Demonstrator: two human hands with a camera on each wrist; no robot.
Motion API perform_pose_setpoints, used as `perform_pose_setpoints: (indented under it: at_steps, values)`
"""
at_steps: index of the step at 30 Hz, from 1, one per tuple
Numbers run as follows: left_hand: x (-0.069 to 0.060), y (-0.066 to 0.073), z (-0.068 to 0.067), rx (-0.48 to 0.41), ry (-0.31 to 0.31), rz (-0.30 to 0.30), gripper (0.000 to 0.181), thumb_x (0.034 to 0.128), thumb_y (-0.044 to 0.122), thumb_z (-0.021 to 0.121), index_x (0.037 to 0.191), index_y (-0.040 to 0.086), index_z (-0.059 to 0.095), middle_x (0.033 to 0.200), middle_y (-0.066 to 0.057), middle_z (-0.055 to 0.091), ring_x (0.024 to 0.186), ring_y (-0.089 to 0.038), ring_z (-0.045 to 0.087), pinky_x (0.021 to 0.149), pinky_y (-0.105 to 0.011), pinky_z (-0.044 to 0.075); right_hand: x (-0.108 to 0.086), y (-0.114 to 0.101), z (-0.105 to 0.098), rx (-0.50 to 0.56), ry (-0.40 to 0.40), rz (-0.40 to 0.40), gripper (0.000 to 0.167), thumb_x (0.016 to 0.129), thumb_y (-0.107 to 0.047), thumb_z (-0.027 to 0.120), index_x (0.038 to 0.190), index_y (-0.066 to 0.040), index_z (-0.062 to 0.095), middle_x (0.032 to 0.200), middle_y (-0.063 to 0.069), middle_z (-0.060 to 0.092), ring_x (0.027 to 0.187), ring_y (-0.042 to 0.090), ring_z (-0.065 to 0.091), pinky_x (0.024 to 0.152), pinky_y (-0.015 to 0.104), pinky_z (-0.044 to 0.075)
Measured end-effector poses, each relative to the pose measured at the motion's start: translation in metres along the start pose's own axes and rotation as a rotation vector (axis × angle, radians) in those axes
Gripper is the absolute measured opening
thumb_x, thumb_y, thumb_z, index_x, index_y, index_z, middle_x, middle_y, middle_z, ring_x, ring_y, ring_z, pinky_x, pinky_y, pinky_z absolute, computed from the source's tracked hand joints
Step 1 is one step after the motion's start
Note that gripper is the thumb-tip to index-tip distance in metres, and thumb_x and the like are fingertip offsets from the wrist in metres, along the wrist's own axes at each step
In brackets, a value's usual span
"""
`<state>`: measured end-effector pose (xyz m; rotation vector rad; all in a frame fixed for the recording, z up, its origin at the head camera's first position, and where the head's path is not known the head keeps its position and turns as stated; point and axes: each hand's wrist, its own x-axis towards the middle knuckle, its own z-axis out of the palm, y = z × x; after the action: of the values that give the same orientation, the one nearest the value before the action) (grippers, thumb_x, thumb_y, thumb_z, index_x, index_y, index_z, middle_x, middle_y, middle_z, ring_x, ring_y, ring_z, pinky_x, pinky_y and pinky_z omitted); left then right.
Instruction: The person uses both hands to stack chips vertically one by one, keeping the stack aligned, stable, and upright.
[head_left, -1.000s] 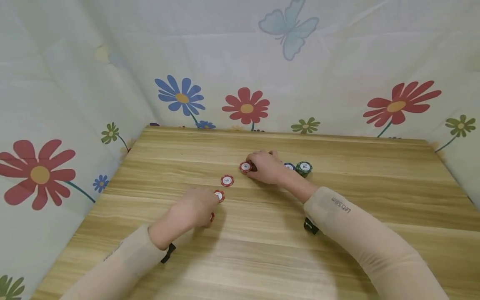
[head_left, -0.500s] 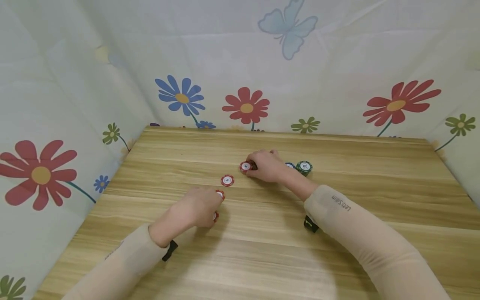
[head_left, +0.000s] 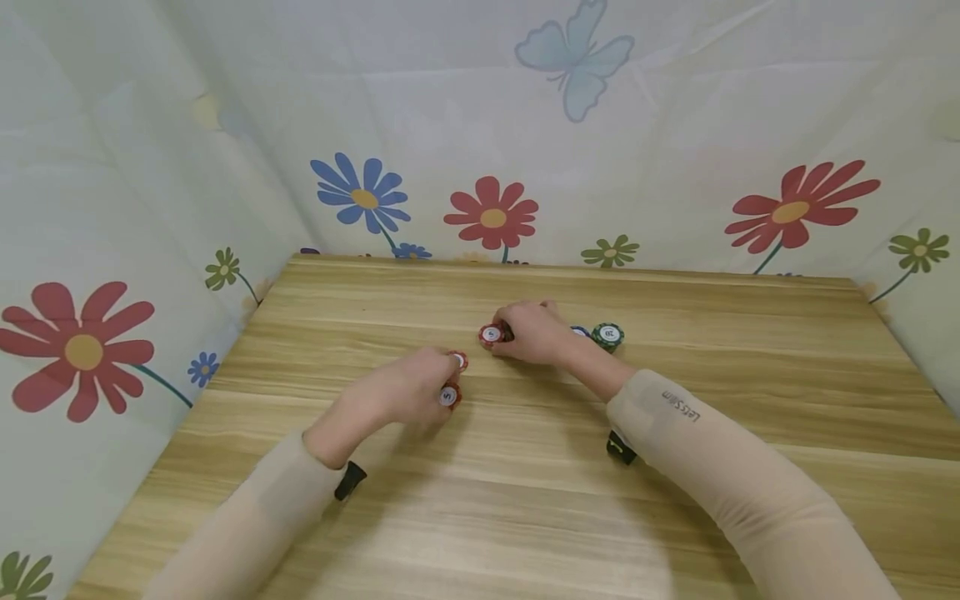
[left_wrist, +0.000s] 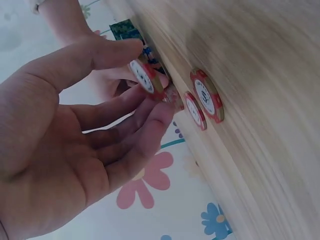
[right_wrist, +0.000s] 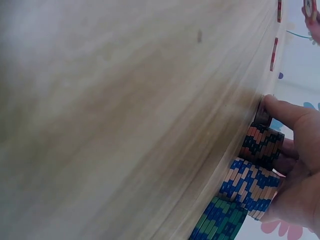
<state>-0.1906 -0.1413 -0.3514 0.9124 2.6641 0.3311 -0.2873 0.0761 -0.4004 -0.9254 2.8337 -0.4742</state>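
Observation:
My left hand [head_left: 401, 387] pinches a red poker chip [left_wrist: 145, 79] between thumb and fingertips, raised off the table. Under and beside that hand, two loose red chips lie flat; the left wrist view shows a nearer loose chip [left_wrist: 207, 95] and a farther loose chip [left_wrist: 195, 111]. Farther back, my right hand [head_left: 534, 333] holds a low stack of red chips [head_left: 491, 334] by its sides, fingers and thumb curled round it. Against that hand in the right wrist view stand a black stack [right_wrist: 262, 146] and a blue stack [right_wrist: 251, 187].
A green chip stack [head_left: 607, 335] stands at the right end of the row, next to the blue one. All lie on a wood-grain table [head_left: 720, 358]. Behind its back edge hangs a flowered curtain [head_left: 660, 167].
My left hand has picked a red chip off the table and moved away from me and to the right, over the other loose chips. The right hand has stayed at its stack.

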Motion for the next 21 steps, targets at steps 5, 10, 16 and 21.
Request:
perform_pose_setpoints:
  at_steps: [5,10,16,21]
  values:
    - [0.007,-0.002,0.000,-0.008,0.033,0.004,0.016,0.0831,0.002,0.073,0.091,0.006,0.060,0.087,-0.004,0.052,0.077,-0.017,0.044,0.068,-0.031,0.039,0.000,0.001,0.001,0.012,0.000,0.004,0.033,0.095,-0.036,0.076,0.116,-0.012,0.071,0.104,0.000,0.070,0.098,0.020,0.061,0.093,0.058,0.035]
    - [0.018,-0.006,-0.002,-0.010,0.040,-0.001,0.020,0.0813,0.004,0.077,0.096,0.003,0.063,0.088,-0.004,0.060,0.077,-0.016,0.053,0.068,-0.030,0.047,0.000,0.002,0.000,0.010,-0.007,0.006,0.033,0.096,-0.037,0.075,0.118,-0.012,0.071,0.106,0.001,0.070,0.098,0.020,0.061,0.093,0.057,0.035]
    - [0.031,-0.010,-0.001,-0.002,0.077,-0.003,0.026,0.0802,0.008,0.081,0.101,0.001,0.067,0.094,-0.008,0.063,0.082,-0.018,0.058,0.070,-0.031,0.051,0.000,0.001,-0.001,0.009,-0.008,0.000,0.031,0.096,-0.036,0.075,0.116,-0.013,0.073,0.104,0.000,0.070,0.098,0.021,0.060,0.094,0.058,0.034]
    - [0.042,-0.013,-0.001,0.003,0.122,-0.012,0.029,0.0809,0.007,0.080,0.106,-0.002,0.069,0.099,-0.011,0.066,0.088,-0.020,0.061,0.075,-0.033,0.053,-0.001,0.000,-0.001,-0.002,-0.003,0.001,0.031,0.096,-0.037,0.075,0.115,-0.013,0.073,0.103,0.000,0.070,0.098,0.022,0.059,0.094,0.059,0.034]
